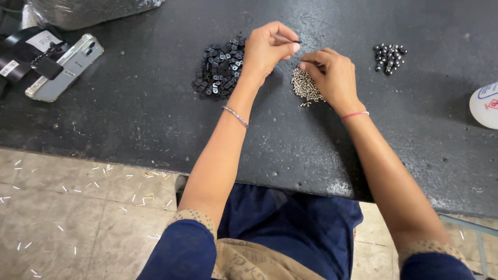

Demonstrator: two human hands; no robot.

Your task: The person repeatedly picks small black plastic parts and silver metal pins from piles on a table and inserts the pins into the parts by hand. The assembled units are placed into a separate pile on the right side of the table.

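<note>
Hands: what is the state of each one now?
Left hand: closed, pinching a small dark part.
Right hand: fingers pinched above the metal pins; what it holds cannot be told.

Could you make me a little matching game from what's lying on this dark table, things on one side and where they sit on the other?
Things:
1. pile of black parts
2. heap of silver screws
3. small cluster of dark beads
4. phone

Places:
A. far left of the table
B. under the right hand
C. beside the left hand
D. apart, to the right of both hands

Pairs: 1-C, 2-B, 3-D, 4-A
</note>
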